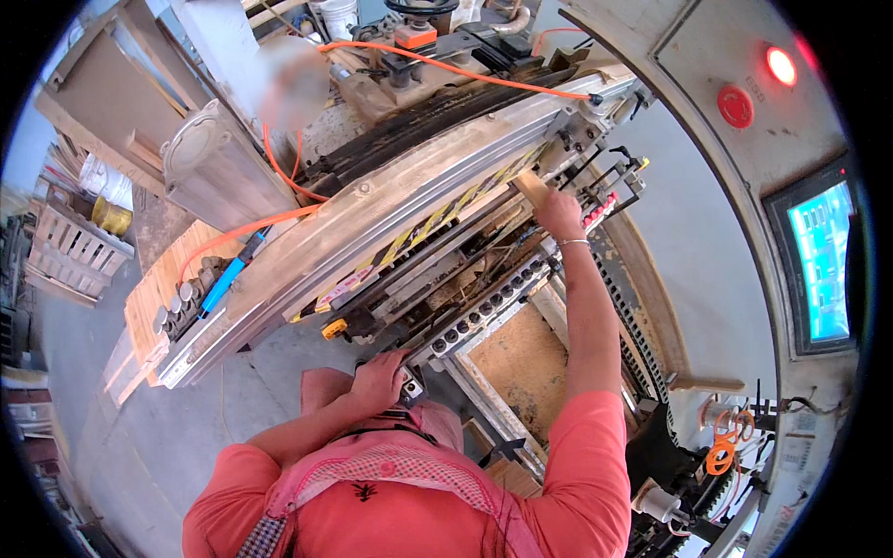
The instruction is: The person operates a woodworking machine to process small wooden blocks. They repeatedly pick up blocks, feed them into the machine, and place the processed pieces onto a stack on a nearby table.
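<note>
My right hand (pixel 561 216) reaches forward over the machine, its fingers closed around a short, pale wooden piece (pixel 531 189). That piece points up and left, towards a yellow-and-black striped guard edge (pixel 446 206). A row of red knobs (pixel 600 210) lies just right of this hand. Close to my body, my left hand (pixel 377 383) is curled at the near end of the machine, beside a small metal fitting (pixel 409 384). What its fingers grip, if anything, is hidden. Between the two hands runs a rail with a row of black round parts (pixel 488 307).
A long wooden-topped beam (pixel 363 195) crosses ahead, with a blue-handled tool (pixel 223 286) and an orange hose (pixel 446 62) on it. Sawdust fills a framed bay (pixel 521 363) below. At right stand a lit screen (pixel 820 265) and a red button (pixel 735 106).
</note>
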`<state>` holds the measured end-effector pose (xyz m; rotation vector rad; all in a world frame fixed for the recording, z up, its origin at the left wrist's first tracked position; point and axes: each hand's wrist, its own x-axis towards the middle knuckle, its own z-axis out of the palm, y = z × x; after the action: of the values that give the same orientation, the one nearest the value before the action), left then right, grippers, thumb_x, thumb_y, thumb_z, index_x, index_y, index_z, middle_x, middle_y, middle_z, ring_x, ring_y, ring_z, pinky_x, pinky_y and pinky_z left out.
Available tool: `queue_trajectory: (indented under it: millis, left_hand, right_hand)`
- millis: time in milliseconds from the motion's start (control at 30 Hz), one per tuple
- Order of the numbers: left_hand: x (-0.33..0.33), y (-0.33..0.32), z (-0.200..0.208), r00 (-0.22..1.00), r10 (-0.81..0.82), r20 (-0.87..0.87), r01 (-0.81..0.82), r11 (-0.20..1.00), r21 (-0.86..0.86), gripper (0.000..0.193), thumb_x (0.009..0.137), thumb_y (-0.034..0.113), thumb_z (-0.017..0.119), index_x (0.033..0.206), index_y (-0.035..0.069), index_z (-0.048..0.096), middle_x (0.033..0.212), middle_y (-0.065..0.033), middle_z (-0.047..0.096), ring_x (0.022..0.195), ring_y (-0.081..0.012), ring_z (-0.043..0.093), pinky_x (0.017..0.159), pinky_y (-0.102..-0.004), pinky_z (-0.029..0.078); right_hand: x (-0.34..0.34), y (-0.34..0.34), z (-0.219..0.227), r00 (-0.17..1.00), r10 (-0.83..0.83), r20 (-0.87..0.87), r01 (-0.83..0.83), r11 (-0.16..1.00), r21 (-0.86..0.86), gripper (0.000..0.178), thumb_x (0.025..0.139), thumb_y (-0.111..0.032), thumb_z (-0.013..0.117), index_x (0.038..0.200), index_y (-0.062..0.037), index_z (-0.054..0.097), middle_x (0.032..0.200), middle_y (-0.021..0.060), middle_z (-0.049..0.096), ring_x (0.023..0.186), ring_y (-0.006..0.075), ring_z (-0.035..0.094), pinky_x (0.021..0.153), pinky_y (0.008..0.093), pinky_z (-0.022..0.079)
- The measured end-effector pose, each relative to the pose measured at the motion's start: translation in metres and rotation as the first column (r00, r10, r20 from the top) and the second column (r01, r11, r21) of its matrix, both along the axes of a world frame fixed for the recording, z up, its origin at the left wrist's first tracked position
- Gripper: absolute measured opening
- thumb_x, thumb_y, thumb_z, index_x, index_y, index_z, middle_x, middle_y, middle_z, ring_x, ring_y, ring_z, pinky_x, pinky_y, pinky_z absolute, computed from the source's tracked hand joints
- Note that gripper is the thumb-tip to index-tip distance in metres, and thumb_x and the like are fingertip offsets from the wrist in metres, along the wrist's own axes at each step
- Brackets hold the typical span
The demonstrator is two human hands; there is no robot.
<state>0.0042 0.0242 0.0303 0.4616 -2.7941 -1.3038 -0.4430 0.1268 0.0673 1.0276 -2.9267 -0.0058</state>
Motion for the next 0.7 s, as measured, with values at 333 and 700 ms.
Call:
queue_trajectory:
  millis: [333,700]
  left_hand:
    - [-0.004,0.004,0.009,0.998,-0.002,-0.057,-0.002,0.997,-0.080,0.039,0.077,0.010,0.056,0.114,0.004,0.047,0.103,-0.0185,0.057,0.093,-0.0366,0.056,0.078,-0.0425,0.046]
    - [0.000,0.001,0.001,1.000,-0.011,-0.026,0.010,0.998,-0.056,0.038,0.081,0.013,0.055,0.117,0.004,0.046,0.109,-0.0196,0.056,0.098,-0.0383,0.054,0.081,-0.0435,0.045]
  right_hand:
    - [-0.006,0.003,-0.009,1.000,-0.021,0.023,0.021,0.999,-0.034,0.038,0.068,-0.030,0.066,0.090,-0.0009,0.057,0.085,0.0178,0.063,0.083,0.0319,0.062,0.074,0.0400,0.050]
    - [0.000,0.001,0.003,0.999,-0.010,0.047,0.010,1.000,0.008,0.038,0.068,-0.030,0.068,0.090,-0.0003,0.058,0.086,0.0182,0.063,0.083,0.0316,0.062,0.074,0.0389,0.050]
